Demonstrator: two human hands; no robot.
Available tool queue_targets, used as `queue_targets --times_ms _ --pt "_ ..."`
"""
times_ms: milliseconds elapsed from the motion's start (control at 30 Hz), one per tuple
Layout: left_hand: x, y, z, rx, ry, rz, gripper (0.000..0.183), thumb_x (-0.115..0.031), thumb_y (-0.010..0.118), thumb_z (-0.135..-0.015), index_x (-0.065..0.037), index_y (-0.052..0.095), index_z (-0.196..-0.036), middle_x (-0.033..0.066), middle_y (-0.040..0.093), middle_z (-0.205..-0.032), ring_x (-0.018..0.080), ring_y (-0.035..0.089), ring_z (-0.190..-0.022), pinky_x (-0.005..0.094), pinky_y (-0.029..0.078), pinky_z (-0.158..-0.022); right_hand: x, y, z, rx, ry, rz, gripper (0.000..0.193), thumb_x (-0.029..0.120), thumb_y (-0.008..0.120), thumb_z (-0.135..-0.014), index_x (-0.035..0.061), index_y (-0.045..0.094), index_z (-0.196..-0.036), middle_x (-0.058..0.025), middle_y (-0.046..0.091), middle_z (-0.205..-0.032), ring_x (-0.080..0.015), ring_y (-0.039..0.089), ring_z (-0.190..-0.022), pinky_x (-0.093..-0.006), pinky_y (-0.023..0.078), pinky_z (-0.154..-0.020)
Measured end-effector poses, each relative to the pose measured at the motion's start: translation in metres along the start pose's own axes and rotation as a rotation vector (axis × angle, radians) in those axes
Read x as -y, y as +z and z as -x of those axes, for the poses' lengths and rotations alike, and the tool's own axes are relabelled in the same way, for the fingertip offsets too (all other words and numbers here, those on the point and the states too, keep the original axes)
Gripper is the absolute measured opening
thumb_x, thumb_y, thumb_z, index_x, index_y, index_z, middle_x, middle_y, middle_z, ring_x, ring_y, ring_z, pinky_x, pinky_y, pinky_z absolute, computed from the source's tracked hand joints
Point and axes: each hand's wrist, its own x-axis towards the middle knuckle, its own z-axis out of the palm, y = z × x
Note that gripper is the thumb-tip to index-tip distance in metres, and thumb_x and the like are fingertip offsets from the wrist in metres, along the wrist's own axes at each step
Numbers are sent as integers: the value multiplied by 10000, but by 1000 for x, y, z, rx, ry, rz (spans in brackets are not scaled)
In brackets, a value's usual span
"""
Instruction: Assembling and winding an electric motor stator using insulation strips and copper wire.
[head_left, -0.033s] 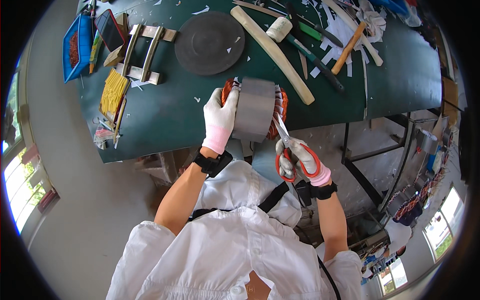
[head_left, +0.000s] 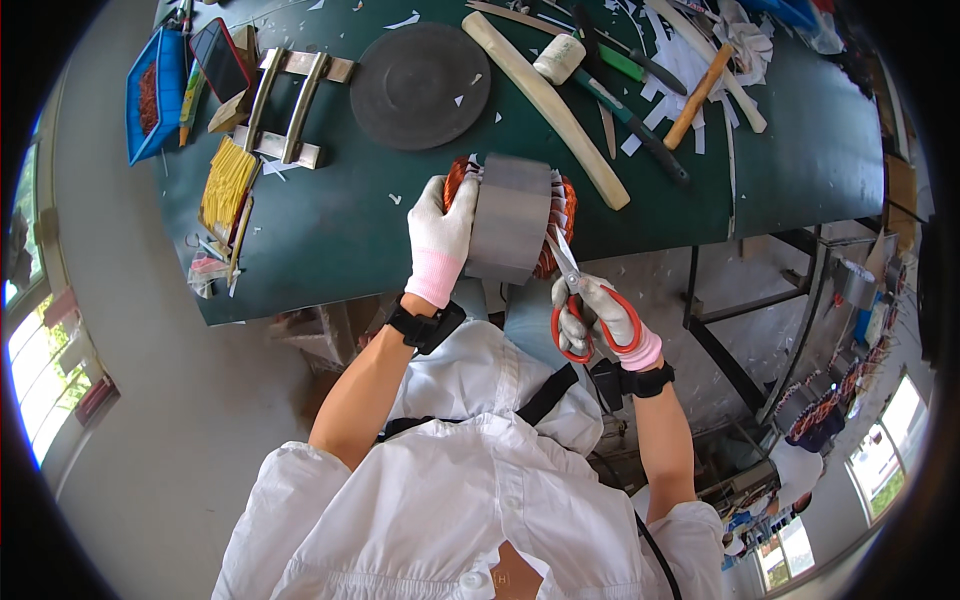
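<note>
A grey metal motor stator lies on its side at the table's near edge, with copper windings bulging from both ends. White slips of insulation stick out between its core and the right-hand windings. My left hand, in a white glove with a pink cuff, grips the stator's left end beside the other coils. Red-handled scissors are in my gloved right hand, fingers through the loops. Their blades point up to the insulation at the right end, slightly apart; whether they touch it I cannot tell.
On the green table lie a dark round disc, a metal frame, a pale wooden bar, a hammer and a white cord spool. Yellow sleeves and a blue tray stand left.
</note>
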Motion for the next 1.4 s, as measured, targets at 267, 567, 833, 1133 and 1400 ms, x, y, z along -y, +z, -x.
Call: queue_targets --times_ms 267,567,833,1133,1400 --pt "0 -3 2 1 -1 21 278 -222 588 -874 54 558 -878 48 501 -636 75 388 -615 239 407 -577 -9 2 0 -61 -59 122 465 476 401 -945 23 505 -924 -14 482 -530 -106 480 -445 -271 483 -529" --pt "3 -2 6 0 38 12 270 -215 587 -879 53 565 -900 54 506 -638 69 394 -621 240 406 -574 -5 4 -1 -49 -27 15 433 439 404 -958 25 509 -884 2 442 -496 -92 417 -384 -249 438 -454" --pt "13 -4 11 -20 117 76 236 -182 579 -880 53 566 -901 42 521 -651 61 412 -635 230 410 -589 -8 22 6 -115 -65 -174 458 461 383 -955 21 507 -933 -5 453 -514 -104 456 -421 -257 475 -489" --pt "17 -6 16 -26 147 41 226 -179 576 -879 45 566 -904 38 513 -640 56 419 -625 229 412 -584 0 8 7 -88 87 -75 493 497 352 -950 31 500 -897 -6 418 -483 -112 412 -378 -278 459 -476" --pt "22 -7 19 -13 130 103 209 -159 576 -876 45 567 -917 40 524 -650 54 422 -625 227 415 -585 10 19 -6 -37 16 -382 502 515 367 -939 36 516 -919 -24 420 -496 -148 434 -381 -315 470 -484"
